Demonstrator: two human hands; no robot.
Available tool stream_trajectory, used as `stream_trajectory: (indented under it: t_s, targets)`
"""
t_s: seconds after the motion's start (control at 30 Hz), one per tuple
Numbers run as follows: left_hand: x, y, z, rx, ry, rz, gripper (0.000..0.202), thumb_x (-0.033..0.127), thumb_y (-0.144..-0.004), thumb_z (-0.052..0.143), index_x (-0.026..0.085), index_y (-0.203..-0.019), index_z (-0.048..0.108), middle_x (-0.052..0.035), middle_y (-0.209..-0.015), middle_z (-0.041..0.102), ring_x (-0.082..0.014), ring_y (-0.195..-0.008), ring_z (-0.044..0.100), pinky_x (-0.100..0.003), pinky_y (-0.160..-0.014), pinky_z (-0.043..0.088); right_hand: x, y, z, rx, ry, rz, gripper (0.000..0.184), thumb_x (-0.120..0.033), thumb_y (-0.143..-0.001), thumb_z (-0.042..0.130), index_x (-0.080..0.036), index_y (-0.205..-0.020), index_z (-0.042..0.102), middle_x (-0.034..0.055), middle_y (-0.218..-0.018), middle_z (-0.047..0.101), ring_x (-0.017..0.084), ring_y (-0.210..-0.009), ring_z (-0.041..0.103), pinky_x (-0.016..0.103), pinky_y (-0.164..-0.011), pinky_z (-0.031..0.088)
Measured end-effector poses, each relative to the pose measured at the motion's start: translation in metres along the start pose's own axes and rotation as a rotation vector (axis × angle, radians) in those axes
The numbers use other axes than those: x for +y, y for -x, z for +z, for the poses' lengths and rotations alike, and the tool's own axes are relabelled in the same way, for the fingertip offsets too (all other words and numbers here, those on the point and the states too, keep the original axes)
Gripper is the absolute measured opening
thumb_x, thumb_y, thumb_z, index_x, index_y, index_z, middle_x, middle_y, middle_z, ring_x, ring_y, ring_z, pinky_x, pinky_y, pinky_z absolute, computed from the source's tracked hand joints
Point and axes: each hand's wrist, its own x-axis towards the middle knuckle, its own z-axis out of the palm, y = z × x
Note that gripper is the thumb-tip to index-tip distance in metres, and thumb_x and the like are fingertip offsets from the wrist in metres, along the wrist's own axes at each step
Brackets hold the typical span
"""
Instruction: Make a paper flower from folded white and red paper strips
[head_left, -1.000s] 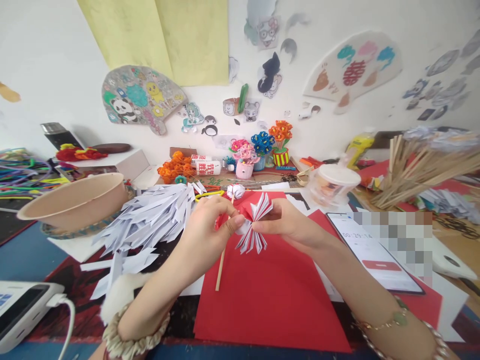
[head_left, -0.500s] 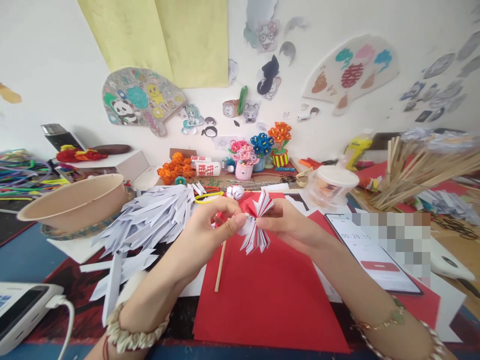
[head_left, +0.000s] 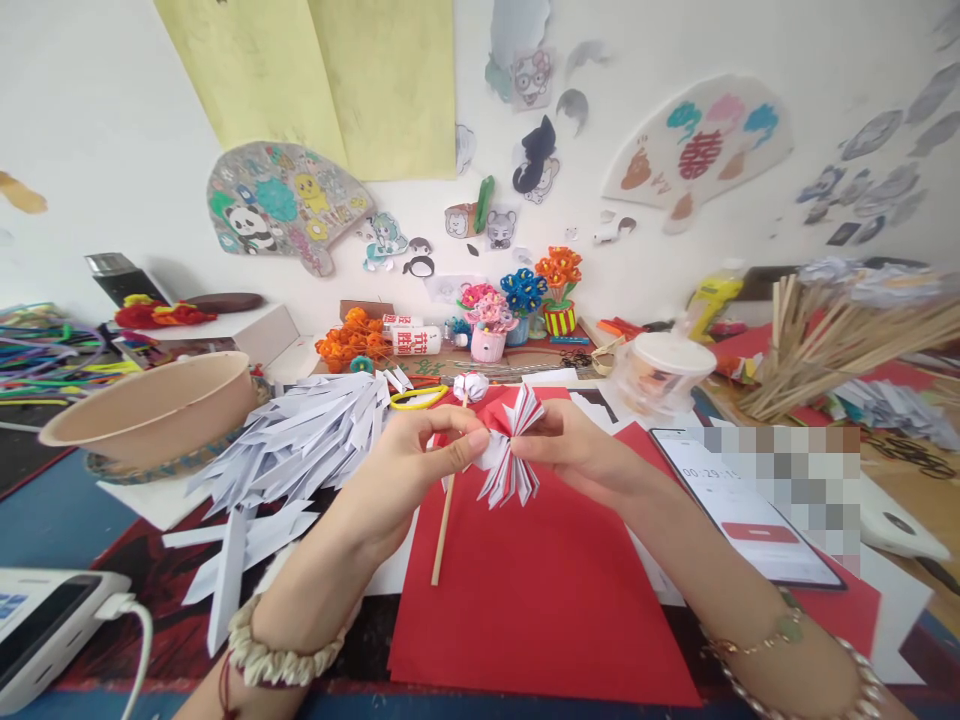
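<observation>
Between both hands is a folded red-and-white paper flower [head_left: 511,472], its pleats fanned out above and below the middle. My left hand [head_left: 431,450] pinches its left side between thumb and fingers. On the other side, my right hand [head_left: 574,438] grips the pleats with thumb and fingertips. Beneath the hands lies a stack of red paper [head_left: 540,600]. A thin wooden stick [head_left: 442,535] rests on it, passing behind my left hand up to a white paper ball [head_left: 471,386].
A heap of folded white paper strips [head_left: 300,440] lies left, beside a beige basin [head_left: 150,405]. A phone [head_left: 750,520] showing a timer lies right. Farther back stand a lidded plastic cup [head_left: 667,365], many wooden sticks [head_left: 817,350] and small craft flower pots [head_left: 489,345].
My left hand has shifted slightly on the flower, and its fingers have straightened a little. More of the stick shows behind it. My right hand keeps its grip.
</observation>
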Motion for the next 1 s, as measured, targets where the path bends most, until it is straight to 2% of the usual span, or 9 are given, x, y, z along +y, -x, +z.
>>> stream_trajectory:
  t_s: [0.1, 0.23, 0.3, 0.37, 0.5, 0.6, 0.73, 0.9, 1.0]
  targets:
    - [-0.005, -0.003, -0.002, 0.059, -0.006, -0.023, 0.020, 0.035, -0.074, 0.073, 0.018, -0.067, 0.065, -0.0028, -0.077, 0.064, -0.0184, -0.078, 0.055, -0.033, -0.076, 0.041, 0.002, -0.001, 0.000, 0.032, 0.022, -0.008, 0.026, -0.033, -0.071, 0.085, -0.020, -0.092, 0.075, 0.0026, -0.090, 0.075, 0.017, -0.084, 0.067, 0.031, -0.082, 0.051]
    - [-0.008, -0.005, 0.000, 0.137, -0.233, 0.076, 0.023, 0.035, -0.079, 0.067, 0.018, -0.065, 0.062, -0.0031, -0.079, 0.062, -0.0182, -0.078, 0.052, -0.030, -0.070, 0.038, 0.005, -0.003, -0.002, 0.058, 0.027, 0.000, 0.025, -0.031, -0.072, 0.085, -0.020, -0.092, 0.075, 0.0028, -0.092, 0.076, 0.016, -0.087, 0.068, 0.031, -0.085, 0.051]
    - [-0.009, -0.008, 0.002, 0.107, -0.244, 0.092, 0.024, 0.034, -0.081, 0.064, 0.017, -0.065, 0.059, -0.0023, -0.077, 0.059, -0.0170, -0.076, 0.050, -0.029, -0.069, 0.036, 0.008, -0.005, -0.004, 0.057, 0.015, 0.001, 0.025, -0.031, -0.071, 0.085, -0.020, -0.092, 0.076, 0.0028, -0.091, 0.076, 0.016, -0.086, 0.068, 0.030, -0.083, 0.051]
    - [-0.011, -0.012, 0.001, 0.055, -0.163, 0.075, 0.026, 0.035, -0.081, 0.065, 0.016, -0.064, 0.058, -0.0011, -0.074, 0.056, -0.0154, -0.073, 0.047, -0.028, -0.068, 0.035, 0.010, -0.006, -0.007, 0.060, 0.005, -0.004, 0.024, -0.031, -0.071, 0.085, -0.020, -0.090, 0.077, 0.0033, -0.090, 0.076, 0.016, -0.084, 0.068, 0.029, -0.081, 0.051]
    - [-0.013, -0.024, -0.004, -0.065, 0.066, -0.077, 0.027, 0.039, -0.073, 0.075, 0.014, -0.070, 0.065, -0.0007, -0.072, 0.056, -0.0138, -0.071, 0.045, -0.027, -0.068, 0.033, 0.013, -0.008, -0.012, 0.070, -0.055, -0.018, 0.024, -0.032, -0.072, 0.085, -0.019, -0.091, 0.077, 0.0033, -0.087, 0.076, 0.016, -0.081, 0.068, 0.028, -0.079, 0.050]
    - [-0.012, -0.034, -0.009, -0.114, 0.093, -0.121, 0.033, 0.043, -0.068, 0.079, 0.012, -0.072, 0.068, -0.0016, -0.070, 0.058, -0.0138, -0.069, 0.047, -0.028, -0.068, 0.033, 0.015, -0.009, -0.013, 0.069, -0.108, -0.036, 0.028, -0.033, -0.072, 0.085, -0.020, -0.095, 0.077, 0.0038, -0.089, 0.076, 0.016, -0.081, 0.068, 0.029, -0.081, 0.050]
    - [-0.012, -0.043, -0.009, -0.182, 0.102, -0.122, 0.038, 0.047, -0.063, 0.082, 0.012, -0.064, 0.067, -0.0005, -0.063, 0.055, -0.0124, -0.063, 0.044, -0.028, -0.065, 0.031, 0.018, -0.010, -0.014, 0.074, -0.195, -0.047, 0.032, -0.034, -0.067, 0.088, -0.019, -0.093, 0.077, 0.0055, -0.084, 0.076, 0.019, -0.078, 0.069, 0.031, -0.077, 0.051]
    - [-0.018, -0.045, -0.007, -0.188, 0.150, -0.081, 0.040, 0.050, -0.067, 0.081, 0.012, -0.065, 0.067, -0.0009, -0.065, 0.057, -0.0120, -0.063, 0.045, -0.027, -0.064, 0.032, 0.021, -0.012, -0.016, 0.089, -0.228, -0.080, 0.028, -0.037, -0.064, 0.089, -0.020, -0.084, 0.078, 0.0041, -0.079, 0.075, 0.018, -0.075, 0.068, 0.030, -0.075, 0.050]
    - [-0.020, -0.040, -0.006, -0.155, 0.193, -0.031, 0.041, 0.051, -0.069, 0.079, 0.012, -0.071, 0.067, -0.0016, -0.071, 0.059, -0.0126, -0.068, 0.048, -0.027, -0.069, 0.036, 0.021, -0.012, -0.013, 0.078, -0.247, -0.077, 0.029, -0.037, -0.065, 0.089, -0.020, -0.085, 0.079, 0.0045, -0.079, 0.075, 0.018, -0.074, 0.067, 0.030, -0.073, 0.051]
